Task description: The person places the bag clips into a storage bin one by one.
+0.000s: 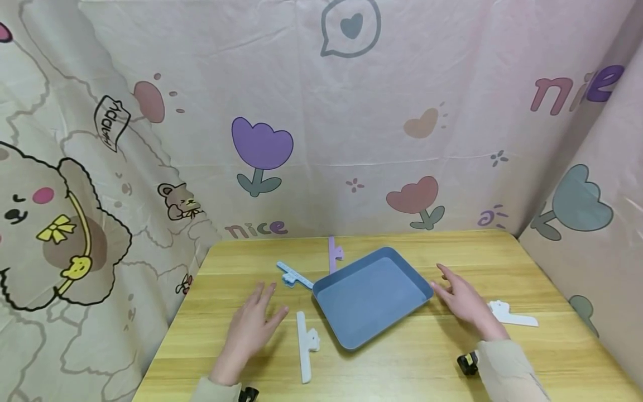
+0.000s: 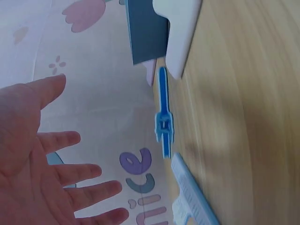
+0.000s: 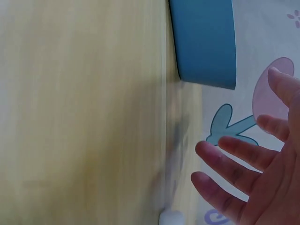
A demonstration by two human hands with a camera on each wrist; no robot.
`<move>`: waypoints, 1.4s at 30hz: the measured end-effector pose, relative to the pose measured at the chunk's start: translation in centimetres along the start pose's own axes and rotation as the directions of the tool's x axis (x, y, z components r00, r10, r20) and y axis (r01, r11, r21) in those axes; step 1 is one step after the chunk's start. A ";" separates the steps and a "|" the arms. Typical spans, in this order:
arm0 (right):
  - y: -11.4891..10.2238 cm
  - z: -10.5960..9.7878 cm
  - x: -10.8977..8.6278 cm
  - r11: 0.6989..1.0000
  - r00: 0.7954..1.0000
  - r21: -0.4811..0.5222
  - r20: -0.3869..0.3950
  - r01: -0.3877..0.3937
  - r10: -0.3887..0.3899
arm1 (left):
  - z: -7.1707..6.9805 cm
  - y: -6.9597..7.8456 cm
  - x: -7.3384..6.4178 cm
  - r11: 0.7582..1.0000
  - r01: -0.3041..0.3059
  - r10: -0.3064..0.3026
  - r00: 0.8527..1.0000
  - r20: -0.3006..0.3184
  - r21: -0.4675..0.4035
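A blue-grey rectangular tray [image 1: 374, 298] lies at an angle on the table, nothing in it. My left hand [image 1: 249, 326] hovers left of it with spread fingers and holds nothing. Between that hand and the tray lies a white bag clip [image 1: 303, 349]. A light blue bag clip [image 1: 296, 275] touches the tray's left corner, and a purple bag clip [image 1: 332, 254] lies behind it. In the left wrist view, a pale bag clip [image 2: 194, 192] shows below the blue one. My right hand [image 1: 464, 301], fingers loosely spread, is beside the tray's right corner, holding nothing.
Another white bag clip [image 1: 509, 314] lies right of my right hand, partly behind the wrist. The wooden table [image 1: 452, 251] ends at a printed cloth backdrop [image 1: 321, 139], which also hangs along both sides. Black wrist devices sit at both sleeves.
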State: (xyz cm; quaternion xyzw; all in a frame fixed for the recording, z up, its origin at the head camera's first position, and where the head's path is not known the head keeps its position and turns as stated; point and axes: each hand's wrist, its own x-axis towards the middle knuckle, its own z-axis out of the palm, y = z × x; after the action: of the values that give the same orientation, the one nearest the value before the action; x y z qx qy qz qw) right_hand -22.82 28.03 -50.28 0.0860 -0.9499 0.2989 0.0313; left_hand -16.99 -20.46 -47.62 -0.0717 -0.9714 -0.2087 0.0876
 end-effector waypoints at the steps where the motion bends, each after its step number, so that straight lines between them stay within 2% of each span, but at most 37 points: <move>1: 0.0 0.1 0.1 1.000 1.000 0.007 0.003 0.003 -0.003 | 0.1 0.2 0.0 1.000 0.003 -0.003 1.000 0.007 -0.013; 6: -0.3 0.5 0.8 1.000 1.000 0.026 0.022 0.003 -0.003 | 0.6 1.0 -0.2 0.997 0.003 0.000 0.999 0.039 -0.077; 13: -0.3 1.3 1.7 0.994 0.998 0.107 0.053 -0.022 0.017 | 1.1 1.7 -0.5 0.988 -0.027 0.034 0.999 0.040 -0.154; 18: -0.2 1.7 2.2 0.984 0.999 0.179 0.035 -0.015 0.009 | 1.5 2.1 -0.6 0.982 -0.056 0.064 0.997 0.039 -0.178; 24: 0.0 2.2 2.7 0.979 1.000 0.202 -0.010 0.024 -0.022 | 1.7 2.5 -0.8 0.979 -0.065 0.078 0.995 0.064 -0.191; 27: 0.3 2.3 3.0 0.969 1.000 0.247 0.012 0.019 -0.023 | 1.8 2.6 -0.9 0.979 -0.069 0.084 0.994 0.073 -0.192; 30: 0.6 2.4 3.2 0.943 0.998 0.333 0.065 -0.020 -0.002 | 1.8 2.7 -1.0 0.980 -0.073 0.089 0.993 0.076 -0.185; 34: 0.8 2.3 3.3 0.888 0.990 0.452 0.138 -0.083 0.022 | 1.9 2.6 -1.1 0.980 -0.074 0.089 0.993 0.078 -0.184; 38: 0.9 2.0 3.2 0.842 0.982 0.526 0.184 -0.123 0.028 | 2.0 2.5 -1.1 0.979 -0.073 0.089 0.993 0.082 -0.189; 42: 1.2 1.5 2.9 0.778 0.967 0.596 0.249 -0.197 0.054 | 2.0 2.4 -1.2 0.978 -0.073 0.090 0.993 0.079 -0.194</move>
State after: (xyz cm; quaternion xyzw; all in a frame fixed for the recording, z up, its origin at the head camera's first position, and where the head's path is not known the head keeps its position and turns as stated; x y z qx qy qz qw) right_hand -25.88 27.68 -51.86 0.0597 -0.8013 0.5824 -0.1231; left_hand -15.70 -17.56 -48.75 -0.1287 -0.9461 -0.2937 0.0462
